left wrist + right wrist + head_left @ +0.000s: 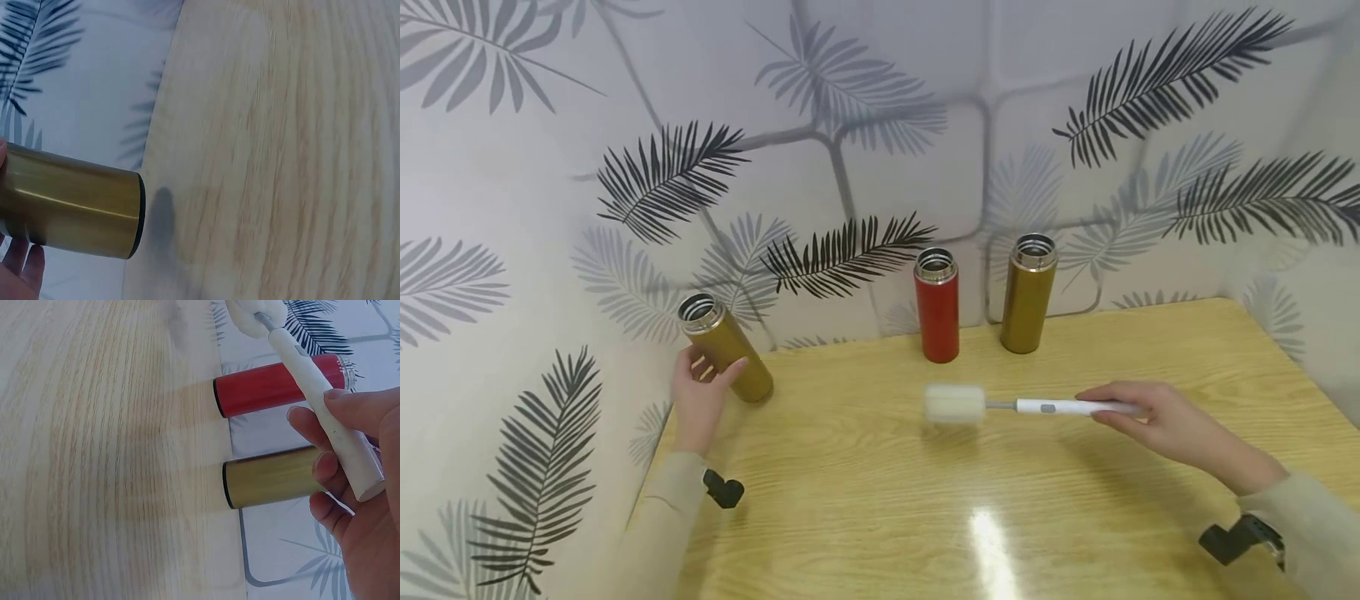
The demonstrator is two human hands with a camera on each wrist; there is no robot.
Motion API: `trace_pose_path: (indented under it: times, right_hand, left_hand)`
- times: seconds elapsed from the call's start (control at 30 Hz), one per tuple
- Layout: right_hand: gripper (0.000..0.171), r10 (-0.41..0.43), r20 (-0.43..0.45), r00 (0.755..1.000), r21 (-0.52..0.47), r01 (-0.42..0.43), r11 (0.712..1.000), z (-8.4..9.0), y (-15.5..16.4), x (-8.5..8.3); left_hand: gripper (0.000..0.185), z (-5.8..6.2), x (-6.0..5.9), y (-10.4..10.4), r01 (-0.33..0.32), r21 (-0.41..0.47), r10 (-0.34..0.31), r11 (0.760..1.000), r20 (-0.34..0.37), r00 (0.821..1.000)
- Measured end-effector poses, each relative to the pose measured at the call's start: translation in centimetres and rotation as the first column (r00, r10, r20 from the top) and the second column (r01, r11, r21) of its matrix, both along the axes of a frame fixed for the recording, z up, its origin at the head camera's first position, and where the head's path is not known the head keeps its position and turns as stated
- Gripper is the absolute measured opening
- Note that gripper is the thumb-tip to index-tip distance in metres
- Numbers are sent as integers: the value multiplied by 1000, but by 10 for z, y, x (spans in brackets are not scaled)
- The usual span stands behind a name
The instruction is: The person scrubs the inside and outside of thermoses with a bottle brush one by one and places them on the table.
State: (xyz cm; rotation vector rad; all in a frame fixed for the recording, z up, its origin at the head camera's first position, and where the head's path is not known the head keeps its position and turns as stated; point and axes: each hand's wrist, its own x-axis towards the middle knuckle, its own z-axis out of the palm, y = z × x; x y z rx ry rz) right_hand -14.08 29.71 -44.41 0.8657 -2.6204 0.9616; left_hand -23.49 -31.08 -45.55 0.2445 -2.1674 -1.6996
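Note:
My left hand (703, 382) grips a gold flask (724, 346) with no lid at the table's far left corner. The flask leans toward the wall, and its dark-rimmed base (136, 215) is close over the wood. My right hand (1107, 408) holds the white handle (1063, 407) of a bottle brush just above the table. Its pale sponge head (955, 404) points left, toward the middle. In the right wrist view my fingers (328, 465) curl round the handle (325, 406).
A red flask (936, 305) and a second gold flask (1028, 292) stand upright and lidless against the back wall, seen also in the right wrist view as the red flask (275, 384) and gold flask (269, 476). Leaf-patterned walls enclose the wooden table (887, 500) on three sides.

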Motion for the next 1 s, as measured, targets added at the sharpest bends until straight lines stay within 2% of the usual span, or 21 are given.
trace_pose_path:
  times: [0.17, 0.37, 0.6, 0.77, 0.9, 1.0]
  right_hand:
    - [29, -12, 41, 999, -11, 13, 1000, -4, -1, 1]
    - [28, 14, 59, 998, -49, -11, 999, -6, -2, 2]
    - [30, 31, 49, 998, -68, -27, 997, -6, -1, 1]
    - [37, 53, -22, 998, -76, -55, 996, -4, -2, -1]
    - [40, 59, -51, 997, -91, -64, 994, -2, -2, -2]
    - [40, 44, -36, 998, -106, -48, 993, 0, -2, -2]
  left_hand:
    - [76, -9, -4, -18, -55, -12, 55, 998, 21, 998]
    - [78, -16, -11, -25, -97, -24, 98, 995, 47, 994]
    - [80, -16, -19, -27, -93, -29, 95, 995, 47, 994]
    - [82, -17, -21, -26, -88, 0, 88, 996, 36, 995]
    - [97, -20, -16, -21, -129, 44, 128, 991, 29, 991]
    - [102, -23, -5, -12, -215, 48, 216, 975, -5, 976]
